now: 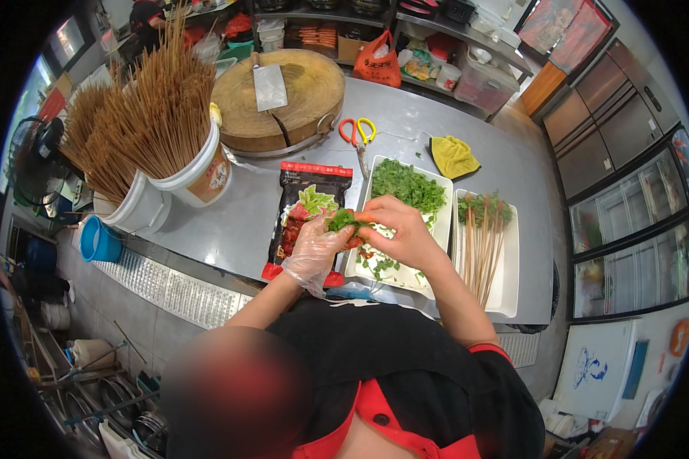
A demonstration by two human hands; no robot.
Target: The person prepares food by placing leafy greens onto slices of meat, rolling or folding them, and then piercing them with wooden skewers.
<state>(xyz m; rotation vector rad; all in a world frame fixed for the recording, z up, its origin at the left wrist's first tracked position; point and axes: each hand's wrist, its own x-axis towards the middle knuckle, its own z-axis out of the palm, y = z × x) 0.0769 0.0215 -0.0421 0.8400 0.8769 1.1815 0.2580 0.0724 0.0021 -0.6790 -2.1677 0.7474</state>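
Note:
My left hand (312,248), in a clear plastic glove, holds a small bundle of leafy green herbs (341,219) with something reddish against it. The bare fingers of my right hand (403,234) pinch the same bundle from the other side. Below my left hand lies a black and red plastic package (294,182), with red pieces showing at its middle. Under my right hand is a white tray (446,215) with cut green herbs (405,183) heaped at its far end. Beside it, a second white tray (508,281) holds several wooden skewers (482,246) tipped with greens.
Scissors (358,137) with red and yellow handles lie beyond the trays, near a yellow-green cloth (453,156). A cleaver (270,87) rests on a round wooden chopping block (310,103). White buckets (204,186) of bamboo skewers stand left. Another person (144,23) is at the far left.

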